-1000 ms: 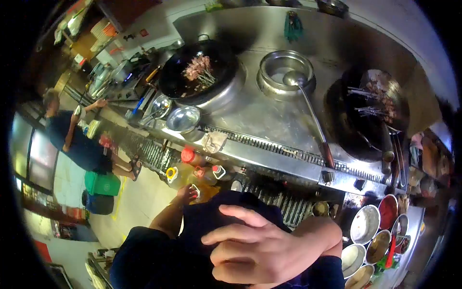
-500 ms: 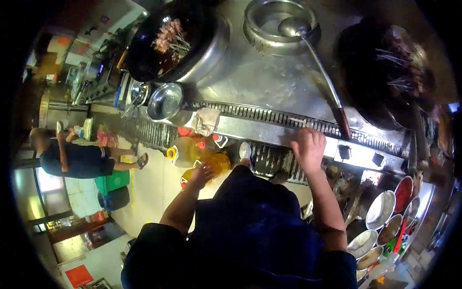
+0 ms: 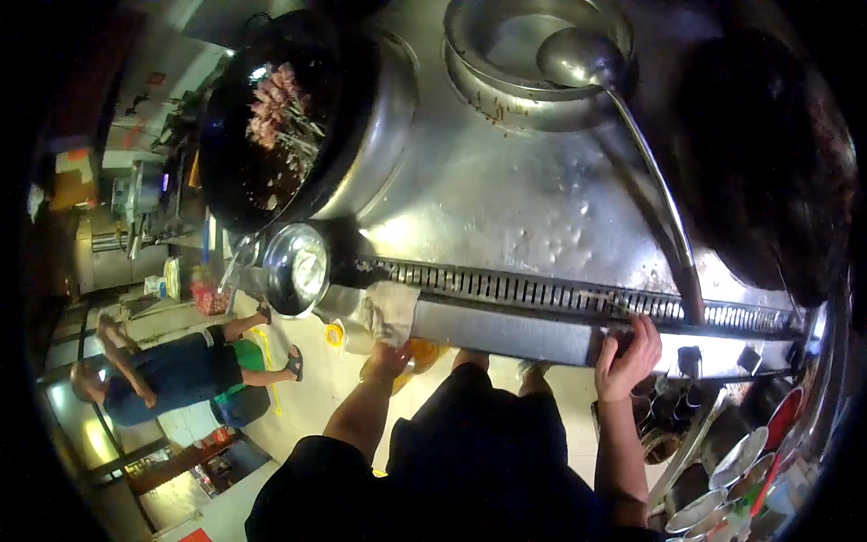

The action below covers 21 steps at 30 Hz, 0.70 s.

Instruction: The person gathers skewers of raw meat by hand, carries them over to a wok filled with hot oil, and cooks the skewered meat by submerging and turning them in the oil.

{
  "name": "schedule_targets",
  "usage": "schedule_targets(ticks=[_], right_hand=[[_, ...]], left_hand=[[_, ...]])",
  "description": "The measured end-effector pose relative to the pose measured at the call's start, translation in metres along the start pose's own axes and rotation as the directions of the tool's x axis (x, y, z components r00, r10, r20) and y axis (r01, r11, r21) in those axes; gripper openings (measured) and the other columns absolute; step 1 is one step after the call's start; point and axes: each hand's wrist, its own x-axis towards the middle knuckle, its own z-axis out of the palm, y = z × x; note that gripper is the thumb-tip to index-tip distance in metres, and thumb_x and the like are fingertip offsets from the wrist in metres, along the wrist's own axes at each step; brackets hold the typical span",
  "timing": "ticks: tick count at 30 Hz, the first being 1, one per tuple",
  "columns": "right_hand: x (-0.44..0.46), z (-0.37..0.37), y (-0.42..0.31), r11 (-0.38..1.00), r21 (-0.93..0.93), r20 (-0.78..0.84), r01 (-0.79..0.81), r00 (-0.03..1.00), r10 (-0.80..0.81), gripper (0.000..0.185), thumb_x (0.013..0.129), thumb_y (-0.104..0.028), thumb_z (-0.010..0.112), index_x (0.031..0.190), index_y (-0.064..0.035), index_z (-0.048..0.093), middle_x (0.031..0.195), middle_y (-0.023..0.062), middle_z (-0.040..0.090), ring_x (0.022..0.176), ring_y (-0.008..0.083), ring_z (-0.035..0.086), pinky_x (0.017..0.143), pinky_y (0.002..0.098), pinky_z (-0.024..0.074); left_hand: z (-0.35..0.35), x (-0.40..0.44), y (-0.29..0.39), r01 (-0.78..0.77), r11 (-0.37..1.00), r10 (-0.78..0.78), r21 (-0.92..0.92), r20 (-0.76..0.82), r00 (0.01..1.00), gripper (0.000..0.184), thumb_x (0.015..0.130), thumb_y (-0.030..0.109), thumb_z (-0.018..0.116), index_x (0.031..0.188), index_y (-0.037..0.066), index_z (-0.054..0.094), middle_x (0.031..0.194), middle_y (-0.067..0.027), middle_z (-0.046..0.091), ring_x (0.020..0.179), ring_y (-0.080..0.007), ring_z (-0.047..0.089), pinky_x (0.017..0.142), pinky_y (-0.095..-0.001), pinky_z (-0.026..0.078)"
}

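My left hand (image 3: 388,359) is at the lower edge of a pale folded cloth (image 3: 392,312) that hangs over the stove's front rail. Its fingertips are hidden, so I cannot tell whether they grip the cloth. My right hand (image 3: 629,359) rests against the steel front rail (image 3: 506,331), thumb apart and fingers extended, holding nothing. Just beyond it is the handle end of a long ladle (image 3: 657,172), whose bowl sits on the rim of a round metal pot (image 3: 461,63). At the left, a dark wok (image 3: 226,181) contains skewered meat (image 3: 278,108).
A shiny metal bowl (image 3: 298,271) stands left of the cloth. Another dark wok (image 3: 750,172) is at the right. Several bowls and containers (image 3: 736,459) are below right. Yellow oil containers (image 3: 424,354) stand on the floor. A person (image 3: 172,375) stands at the left.
My left hand has moved up from near the oil containers to the cloth. My right hand stays at the rail, nearer the ladle handle. The view has shifted closer to the stove.
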Motion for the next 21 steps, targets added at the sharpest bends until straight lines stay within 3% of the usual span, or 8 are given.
schedule_targets(ticks=[6,19,21], right_hand=[[-0.001,0.015,0.005,0.987,-0.144,0.020,0.074,0.997,-0.072,0.048,0.085,-0.040,0.043,0.110,0.0002,0.053,0.111,0.0166,0.057,0.110,0.0370,0.049,0.099,0.0507,0.0291],[-0.004,0.017,0.001,0.970,-0.206,0.068,0.127,0.991,-0.115,0.050,0.088,-0.044,0.038,0.106,-0.0011,0.056,0.106,0.0145,0.058,0.107,0.0355,0.050,0.097,0.0491,0.0300],[-0.007,0.017,-0.004,0.968,-0.208,0.037,0.143,0.990,-0.138,0.047,0.087,-0.038,0.040,0.107,0.0003,0.057,0.105,0.0153,0.059,0.105,0.0343,0.050,0.096,0.0464,0.0318]], left_hand=[[0.016,0.052,-0.021,0.037,0.998,-0.036,-0.060,0.016,0.999,0.057,0.084,0.051,0.039,0.123,0.009,0.045,0.115,-0.0091,0.051,0.100,-0.0291,0.049,0.081,-0.0470,0.043],[0.096,0.127,-0.140,0.028,0.974,0.002,-0.227,0.132,0.991,0.084,0.072,0.071,0.028,0.122,0.006,0.047,0.103,-0.0091,0.052,0.085,-0.0246,0.048,0.071,-0.0412,0.041],[0.105,0.133,-0.152,0.021,0.965,0.014,-0.263,0.131,0.991,0.088,0.071,0.074,0.027,0.122,0.006,0.047,0.101,-0.0091,0.052,0.082,-0.0240,0.048,0.069,-0.0403,0.041]])
